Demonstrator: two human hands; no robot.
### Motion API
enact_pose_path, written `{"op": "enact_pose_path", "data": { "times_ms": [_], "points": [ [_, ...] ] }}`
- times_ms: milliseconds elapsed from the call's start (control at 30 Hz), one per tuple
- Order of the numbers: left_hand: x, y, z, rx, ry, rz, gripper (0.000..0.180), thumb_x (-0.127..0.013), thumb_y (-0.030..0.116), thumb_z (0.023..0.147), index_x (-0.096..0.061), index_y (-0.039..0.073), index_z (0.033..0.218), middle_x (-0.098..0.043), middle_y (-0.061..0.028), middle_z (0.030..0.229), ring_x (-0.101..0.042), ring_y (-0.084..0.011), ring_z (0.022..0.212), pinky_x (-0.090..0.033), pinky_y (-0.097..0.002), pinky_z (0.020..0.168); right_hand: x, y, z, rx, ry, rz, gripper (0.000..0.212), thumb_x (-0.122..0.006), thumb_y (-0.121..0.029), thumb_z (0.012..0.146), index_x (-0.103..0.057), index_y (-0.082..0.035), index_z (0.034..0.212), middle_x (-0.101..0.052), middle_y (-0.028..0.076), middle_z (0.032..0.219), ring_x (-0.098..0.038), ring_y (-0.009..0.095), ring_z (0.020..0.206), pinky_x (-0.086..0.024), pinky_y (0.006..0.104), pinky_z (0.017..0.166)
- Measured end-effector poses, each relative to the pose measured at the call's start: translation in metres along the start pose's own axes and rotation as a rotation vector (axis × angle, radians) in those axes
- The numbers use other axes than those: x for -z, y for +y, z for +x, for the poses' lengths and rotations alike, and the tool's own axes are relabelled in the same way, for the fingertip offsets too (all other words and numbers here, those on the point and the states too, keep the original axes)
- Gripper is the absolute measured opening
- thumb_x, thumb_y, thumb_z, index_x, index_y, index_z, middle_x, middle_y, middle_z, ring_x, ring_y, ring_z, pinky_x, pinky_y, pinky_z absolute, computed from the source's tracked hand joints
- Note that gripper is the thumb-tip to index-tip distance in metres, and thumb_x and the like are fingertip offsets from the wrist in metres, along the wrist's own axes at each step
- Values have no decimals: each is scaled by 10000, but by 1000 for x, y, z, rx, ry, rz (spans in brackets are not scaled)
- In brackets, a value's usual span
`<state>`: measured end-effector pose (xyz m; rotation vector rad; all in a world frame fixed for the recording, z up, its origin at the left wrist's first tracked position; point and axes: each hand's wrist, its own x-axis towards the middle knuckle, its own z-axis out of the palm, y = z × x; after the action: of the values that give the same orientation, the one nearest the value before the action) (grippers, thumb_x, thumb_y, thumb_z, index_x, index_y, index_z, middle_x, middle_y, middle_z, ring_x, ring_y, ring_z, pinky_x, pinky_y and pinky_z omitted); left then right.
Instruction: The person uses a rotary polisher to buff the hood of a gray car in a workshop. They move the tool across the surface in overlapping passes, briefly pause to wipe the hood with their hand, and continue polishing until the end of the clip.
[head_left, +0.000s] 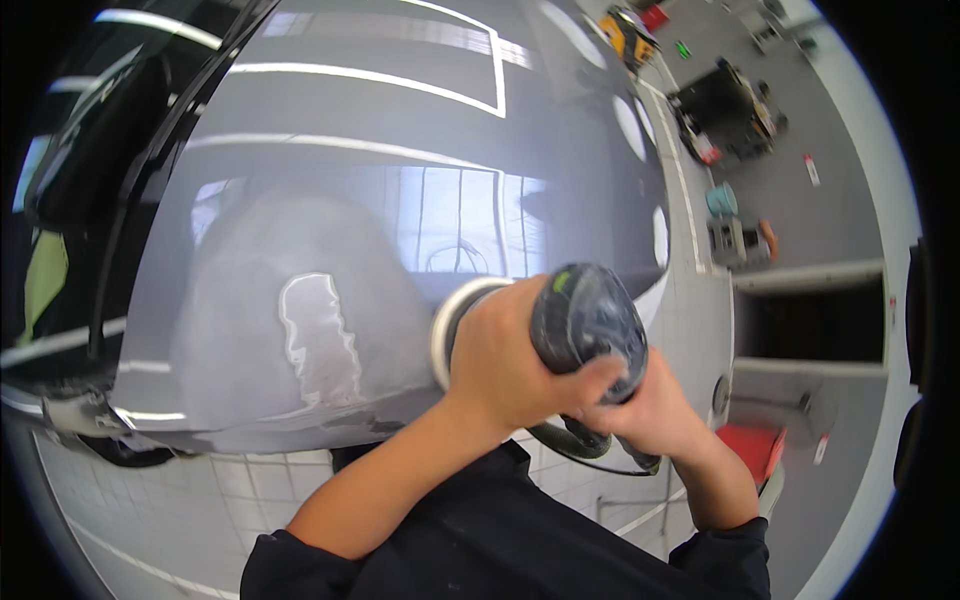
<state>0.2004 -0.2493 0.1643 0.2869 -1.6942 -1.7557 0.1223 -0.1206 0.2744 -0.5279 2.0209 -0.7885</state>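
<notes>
I hold a black handheld polisher [592, 325] with a pale round pad [440, 345] at the front edge of the glossy grey car hood [330, 120]. My left hand [508, 350] wraps over the neck of the tool, just behind the pad. Around its rear grip, my right hand [655, 405] is closed, with most of its fingers hidden behind the tool. Whether the pad presses on the paint cannot be made out. Left of the pad, a dull hazy patch [235, 300] covers part of the hood and surrounds a shinier strip [318, 330].
A black cable [580, 462] hangs below the polisher. The windshield [100, 150] lies at far left. Along the right stand a black cart [725, 110], a light blue bucket [721, 199], a grey box-shaped machine [735, 242] and a red-topped stool [752, 448]. Pale tiles cover the floor.
</notes>
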Motion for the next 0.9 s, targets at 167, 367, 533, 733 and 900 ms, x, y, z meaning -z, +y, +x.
{"op": "enact_pose_path", "data": {
  "times_ms": [167,367,533,733,900],
  "points": [
    [4,-11,19,-96,164,101,661,-772,605,699,-706,14,986,-700,-95,831,-676,-268,727,-529,-366,680,18,-14,39,146,-100,-123,485,-777,-92,743,-609,-5,1190,-684,59,1060,-630,138,983,-519,317,879],
    [-3,-10,34,-38,182,86,652,-782,588,664,-702,17,968,-686,-124,811,-660,-318,704,-524,-384,663,36,-19,49,-1,-141,-172,406,-767,-109,730,-632,-11,1100,-668,28,942,-615,108,856,-529,298,753],
    [-28,-13,3,-185,241,147,736,-794,613,636,-700,-29,983,-683,-193,864,-674,-376,763,-534,-426,711,35,13,15,87,-82,-221,573,-821,-180,743,-617,-23,1255,-683,104,1185,-619,177,1125,-495,359,982],
    [10,-13,53,-71,157,139,531,-795,517,662,-698,44,882,-678,-114,734,-659,-332,639,-529,-408,620,24,-31,59,-13,-77,-171,278,-779,-99,763,-656,-16,999,-690,26,864,-627,72,794,-527,280,685],
    [-20,-11,24,-99,114,172,674,-773,605,660,-712,9,969,-697,-173,845,-677,-375,740,-541,-418,714,33,14,25,-20,-16,-224,470,-787,-189,741,-634,-14,1149,-680,77,1049,-626,162,980,-518,350,864]
  ]
}}
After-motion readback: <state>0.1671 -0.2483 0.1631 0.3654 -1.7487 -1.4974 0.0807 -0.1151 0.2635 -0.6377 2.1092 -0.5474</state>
